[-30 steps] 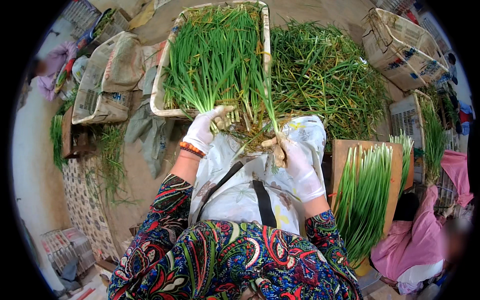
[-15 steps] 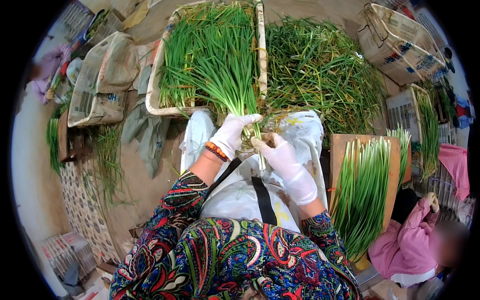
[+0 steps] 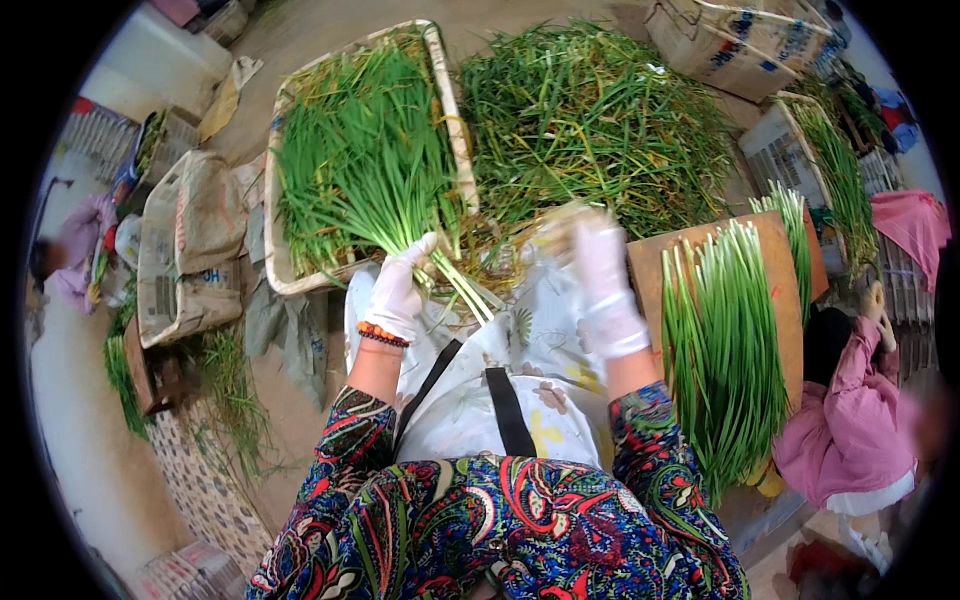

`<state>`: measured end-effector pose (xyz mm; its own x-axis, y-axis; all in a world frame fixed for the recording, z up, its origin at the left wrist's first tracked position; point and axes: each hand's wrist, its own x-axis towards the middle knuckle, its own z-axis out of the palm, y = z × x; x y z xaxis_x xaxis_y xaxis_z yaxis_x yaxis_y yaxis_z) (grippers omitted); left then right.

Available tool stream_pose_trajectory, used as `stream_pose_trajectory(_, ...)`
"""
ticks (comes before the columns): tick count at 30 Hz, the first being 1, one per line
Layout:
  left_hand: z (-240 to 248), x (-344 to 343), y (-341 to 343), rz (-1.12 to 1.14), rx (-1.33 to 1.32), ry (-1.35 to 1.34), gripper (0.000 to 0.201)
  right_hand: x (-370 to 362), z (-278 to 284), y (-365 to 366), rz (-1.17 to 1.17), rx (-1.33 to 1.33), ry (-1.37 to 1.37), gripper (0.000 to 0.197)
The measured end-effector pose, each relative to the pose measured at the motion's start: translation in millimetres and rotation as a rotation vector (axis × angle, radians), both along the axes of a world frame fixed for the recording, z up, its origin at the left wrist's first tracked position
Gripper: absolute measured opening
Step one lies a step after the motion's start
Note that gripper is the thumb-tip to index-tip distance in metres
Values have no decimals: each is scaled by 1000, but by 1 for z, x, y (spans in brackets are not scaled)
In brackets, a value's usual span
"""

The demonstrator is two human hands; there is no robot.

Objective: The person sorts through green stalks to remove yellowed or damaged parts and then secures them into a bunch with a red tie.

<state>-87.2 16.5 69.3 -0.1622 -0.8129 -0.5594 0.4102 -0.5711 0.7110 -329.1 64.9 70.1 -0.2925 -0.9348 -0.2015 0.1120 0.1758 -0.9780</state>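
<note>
My left hand (image 3: 400,285), in a white glove, is closed around a bunch of green chives (image 3: 465,285). The pale stem ends point toward my lap, and the leaves spread over the near side of a white crate (image 3: 455,110) full of more chives (image 3: 360,150). My right hand (image 3: 598,255), also gloved, is apart from the bunch, near the close edge of a heap of loose leaves and trimmings (image 3: 600,120). Motion smears its fingers, and a brownish blur at their tips cannot be made out. A pale flowered apron (image 3: 550,400) covers my lap.
At my right, a wooden board (image 3: 650,270) bears a row of cleaned chives (image 3: 725,350). Beyond it sits a person in pink (image 3: 850,420). Crates stand at the far right (image 3: 730,50) and left (image 3: 160,270); another person (image 3: 85,250) is at the far left.
My right hand has left the stem ends and swung right and away toward the trimmings heap. My left hand still grips the bunch, now lower and further left. The whole view has shifted.
</note>
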Motion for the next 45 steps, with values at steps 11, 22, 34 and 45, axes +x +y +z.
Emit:
stream_pose_trajectory(11,-22,-1,11,-55,2,35,14,89,32,48,751,442,-238,46)
stream_pose_trajectory(22,-14,37,73,-205,36,292,40,139,7,44,711,193,945,34)
stream_pose_trajectory(34,16,84,94,-155,72,236,22,147,26,30,768,199,563,46)
stream_pose_trajectory(45,63,91,33,120,58,915,39,136,-76,15,1013,-134,1041,51)
